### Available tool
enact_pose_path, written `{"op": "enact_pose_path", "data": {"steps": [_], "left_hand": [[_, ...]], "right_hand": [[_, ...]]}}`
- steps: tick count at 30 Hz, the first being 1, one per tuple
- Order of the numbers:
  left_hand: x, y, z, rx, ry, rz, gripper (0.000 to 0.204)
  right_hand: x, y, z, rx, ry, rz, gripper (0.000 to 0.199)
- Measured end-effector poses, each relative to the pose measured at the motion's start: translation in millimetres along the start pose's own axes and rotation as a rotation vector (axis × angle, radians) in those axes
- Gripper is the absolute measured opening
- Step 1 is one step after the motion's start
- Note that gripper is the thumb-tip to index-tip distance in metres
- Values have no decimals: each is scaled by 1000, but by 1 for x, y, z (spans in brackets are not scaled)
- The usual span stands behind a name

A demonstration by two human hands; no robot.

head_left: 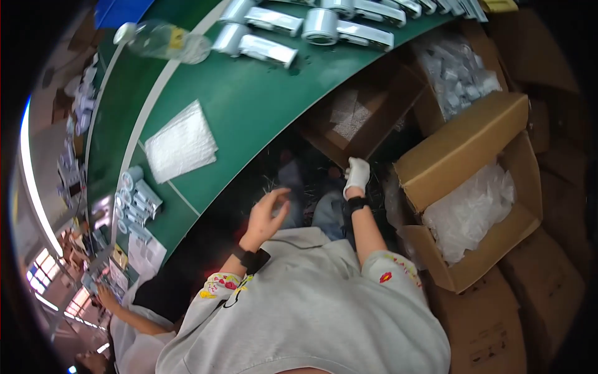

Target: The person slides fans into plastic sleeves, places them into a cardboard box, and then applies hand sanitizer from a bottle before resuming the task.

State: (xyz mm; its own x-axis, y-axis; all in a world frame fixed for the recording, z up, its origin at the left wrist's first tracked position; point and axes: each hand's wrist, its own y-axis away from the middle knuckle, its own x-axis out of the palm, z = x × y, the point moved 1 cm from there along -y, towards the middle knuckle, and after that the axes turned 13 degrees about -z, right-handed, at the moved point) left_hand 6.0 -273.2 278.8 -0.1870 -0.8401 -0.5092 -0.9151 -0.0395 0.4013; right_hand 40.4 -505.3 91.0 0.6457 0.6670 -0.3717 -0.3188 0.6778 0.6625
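Observation:
My left hand (268, 215) is bare and hangs in front of my lap, beside the curved edge of the green table (261, 118). Its fingers are loosely stretched, the thumb stands apart, and nothing is in it. My right hand (357, 174) wears a white glove and is closed at the near corner of an open cardboard box (386, 121). Whether it grips the cardboard or something small is hidden. White sheet-like packing material (352, 118) lies inside that box. On the table, a folded stack of white bubble wrap bags (182, 142) lies to the left of my left hand.
Silver-grey cylindrical parts with rectangular bodies (321, 28) stand along the far table; more (137, 202) sit at left. A clear bottle (165, 42) lies near a blue bin (121, 11). At right are a plastic-lined carton (467, 168) and bagged parts (458, 78). A co-worker's arm (134, 315) reaches in lower left.

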Motion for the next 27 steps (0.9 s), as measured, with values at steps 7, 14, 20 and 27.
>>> {"op": "enact_pose_path", "data": {"steps": [7,14,20,27], "left_hand": [[161,-179,153,-621,372,-190,74],[153,-277,178,-24,377,-284,74],[118,-312,145,-222,442,-185,74],[151,-231,181,-407,543,-74,62]], "right_hand": [[-14,-18,-61,-195,155,-249,42],[42,-55,-80,57,177,37,37],[89,-29,-68,209,-283,322,39],[-6,16,-172,472,-217,-52,33]]}}
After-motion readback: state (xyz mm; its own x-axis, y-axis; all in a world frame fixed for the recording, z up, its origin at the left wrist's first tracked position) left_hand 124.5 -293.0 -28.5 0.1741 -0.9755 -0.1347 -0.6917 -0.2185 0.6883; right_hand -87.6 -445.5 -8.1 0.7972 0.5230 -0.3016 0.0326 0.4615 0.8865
